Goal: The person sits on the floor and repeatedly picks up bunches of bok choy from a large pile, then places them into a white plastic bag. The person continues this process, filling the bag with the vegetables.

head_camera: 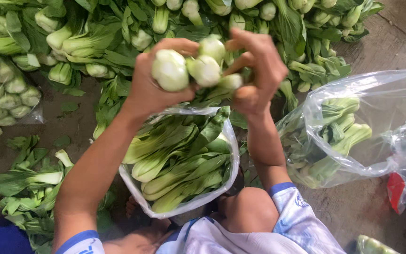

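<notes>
Head view: both hands are raised above an open clear plastic bag [229,141] that stands between the person's knees and is already well filled with bok choy laid leaf-end down. The left hand [149,87] and right hand [257,70] together grip a small bunch of bok choy [196,68], its pale round bases turned toward the camera and its leaves hanging toward the bag's mouth.

What could go wrong, as I judge it: the bunch is several loose heads held only by pressure from two sides, so one head could slip out and drop on the concrete floor [377,207] beside the bag; the thin bag rim could also fold inward under the leaves.

The left fingers are curled tight around the largest head, thumb across its top. The right fingers [250,44] are partly spread, tips pressing the smaller heads from the other side.

A big heap of loose bok choy [95,37] lies ahead, a second half-filled bag [353,136] to the right, a packed bag [3,89] at left.
</notes>
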